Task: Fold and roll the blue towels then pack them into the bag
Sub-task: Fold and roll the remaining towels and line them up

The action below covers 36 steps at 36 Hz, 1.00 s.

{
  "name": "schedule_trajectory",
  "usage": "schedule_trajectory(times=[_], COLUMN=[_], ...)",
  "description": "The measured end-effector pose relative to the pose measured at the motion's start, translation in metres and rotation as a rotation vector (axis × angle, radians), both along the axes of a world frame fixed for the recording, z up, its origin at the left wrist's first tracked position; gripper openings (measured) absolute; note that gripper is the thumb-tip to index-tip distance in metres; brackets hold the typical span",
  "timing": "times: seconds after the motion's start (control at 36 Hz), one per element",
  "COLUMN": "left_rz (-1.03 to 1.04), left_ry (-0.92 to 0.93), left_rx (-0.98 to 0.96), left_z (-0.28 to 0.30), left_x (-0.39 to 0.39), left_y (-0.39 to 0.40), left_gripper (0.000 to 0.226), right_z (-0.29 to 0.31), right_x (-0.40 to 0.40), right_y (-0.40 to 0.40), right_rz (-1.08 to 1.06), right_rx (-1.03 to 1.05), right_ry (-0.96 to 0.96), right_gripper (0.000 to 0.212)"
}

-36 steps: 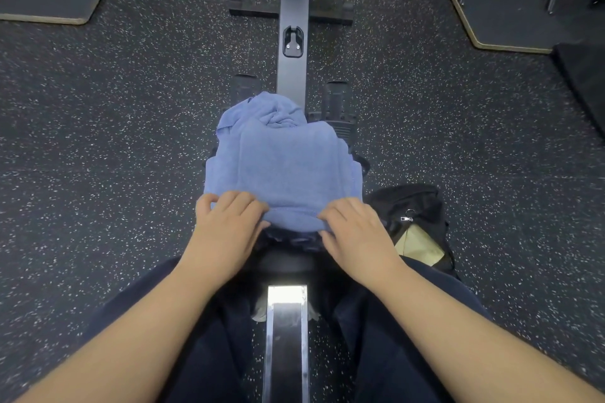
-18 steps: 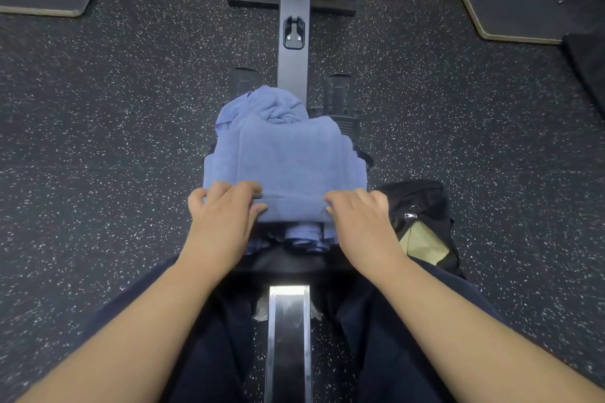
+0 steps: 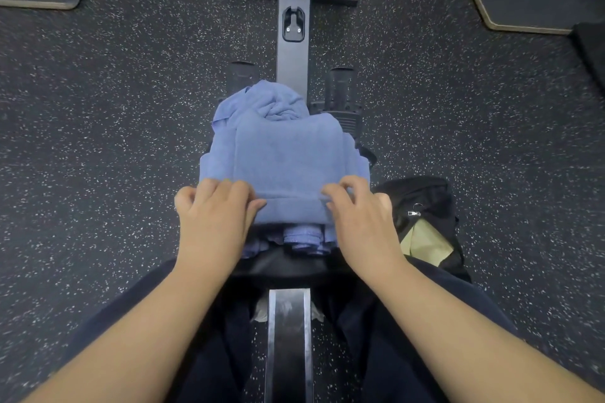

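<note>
- Blue towel (image 3: 288, 157): soft terry, folded into a rough rectangle, lying on the black seat (image 3: 294, 267) of a rowing machine in front of the seated person. Its near edge is curled over into a thick, rounded roll.
- A second blue towel (image 3: 271, 101), crumpled into a loose lump, sits just behind the folded one; more blue folds (image 3: 301, 239) poke out beneath the roll.
- Left hand (image 3: 212, 216): fingers curled over the left end of the roll, gripping it.
- Right hand (image 3: 360, 216): fingers bent and pinching the right end of the roll. The hands sit apart, one at each end.
- Bag (image 3: 422, 203): black fabric, slumped open on the floor just to the person's right, with a metal zipper pull and a pale yellow-green lining showing.
- Rail (image 3: 288, 337): smooth, shiny metal, running between dark-trousered legs.
- Floor (image 3: 114, 141): dark rubber, flecked white.
</note>
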<state>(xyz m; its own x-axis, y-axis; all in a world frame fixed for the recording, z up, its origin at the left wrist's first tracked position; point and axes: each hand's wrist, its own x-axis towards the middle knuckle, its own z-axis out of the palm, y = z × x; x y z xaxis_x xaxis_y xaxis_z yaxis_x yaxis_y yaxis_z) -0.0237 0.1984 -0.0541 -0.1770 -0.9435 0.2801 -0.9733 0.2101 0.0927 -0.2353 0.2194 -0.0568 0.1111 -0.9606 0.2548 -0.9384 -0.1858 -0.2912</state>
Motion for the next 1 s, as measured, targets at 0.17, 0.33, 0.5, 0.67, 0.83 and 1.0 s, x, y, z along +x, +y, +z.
schedule_trajectory(times=[0.17, 0.33, 0.5, 0.67, 0.83, 1.0], left_rz=[-0.139, -0.201, -0.160, -0.207, -0.213, -0.193], left_ry=[0.095, 0.144, 0.131, 0.087, 0.054, 0.058], left_rx=[-0.085, 0.044, 0.087, 0.148, 0.101, 0.059], left_z=[0.005, 0.010, 0.010, 0.004, 0.002, 0.002], left_x=[-0.004, -0.007, -0.010, -0.007, -0.008, -0.007], left_y=[0.004, 0.005, 0.010, 0.008, 0.008, 0.004], left_gripper=[0.016, 0.031, 0.023, 0.038, 0.045, 0.025], right_z=[0.004, 0.008, 0.008, 0.004, 0.003, 0.000], right_x=[0.001, 0.007, 0.008, 0.010, 0.012, 0.009], right_y=[0.002, 0.005, 0.006, 0.006, 0.007, 0.004], right_rz=[0.021, 0.144, 0.180, 0.146, 0.122, 0.122], right_rx=[-0.104, -0.151, -0.123, -0.124, -0.055, -0.067], right_ry=[0.034, 0.037, -0.022, 0.014, 0.066, 0.054], right_gripper=[0.031, 0.025, 0.025, 0.024, 0.029, 0.042])
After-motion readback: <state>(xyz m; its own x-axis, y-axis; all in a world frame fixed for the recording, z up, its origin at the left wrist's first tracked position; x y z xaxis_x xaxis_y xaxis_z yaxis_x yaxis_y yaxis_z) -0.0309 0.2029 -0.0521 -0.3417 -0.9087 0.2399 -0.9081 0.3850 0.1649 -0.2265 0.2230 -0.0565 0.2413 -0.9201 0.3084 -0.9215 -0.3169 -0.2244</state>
